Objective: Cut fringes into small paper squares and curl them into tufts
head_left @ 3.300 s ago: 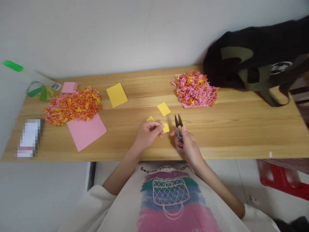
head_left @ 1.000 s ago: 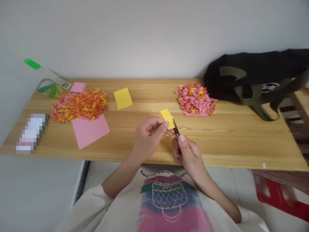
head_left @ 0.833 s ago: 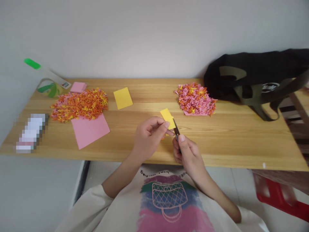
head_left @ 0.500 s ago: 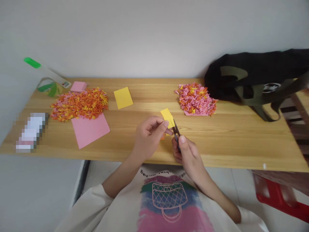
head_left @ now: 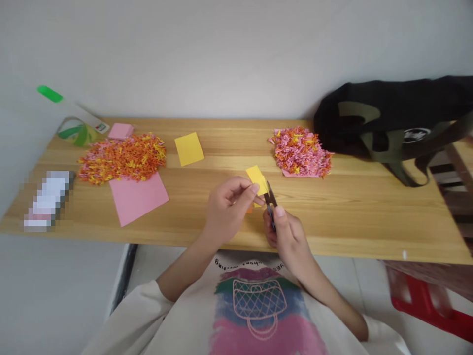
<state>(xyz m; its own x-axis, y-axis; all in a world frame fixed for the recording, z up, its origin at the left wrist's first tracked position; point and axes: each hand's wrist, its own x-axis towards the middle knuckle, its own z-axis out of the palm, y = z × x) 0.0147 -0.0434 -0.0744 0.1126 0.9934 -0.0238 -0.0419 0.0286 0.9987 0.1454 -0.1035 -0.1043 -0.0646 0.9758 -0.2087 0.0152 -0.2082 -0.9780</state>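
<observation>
Between thumb and fingers, my left hand (head_left: 229, 203) pinches a small piece of yellow paper (head_left: 255, 178) above the table. My right hand (head_left: 285, 230) is closed round a pair of dark scissors (head_left: 270, 201), their blades parted and pointing away from me at the paper's right edge. Part of an orange scrap (head_left: 250, 210) shows beneath my hands; the rest of it is hidden. Beyond, a square yellow sheet (head_left: 189, 149) lies flat on the table.
On the wooden table (head_left: 351, 212), a heap of orange, yellow and pink shreds (head_left: 123, 158) overlaps a pink sheet (head_left: 142, 199). Another shred pile (head_left: 301, 152) sits before a black bag (head_left: 384, 113). A pink pad (head_left: 120, 131), a tape roll (head_left: 77, 132) and a blurred phone (head_left: 48, 201) are at left.
The scissor blades have spread a little wider beside the yellow paper. Both hands stay in nearly the same place.
</observation>
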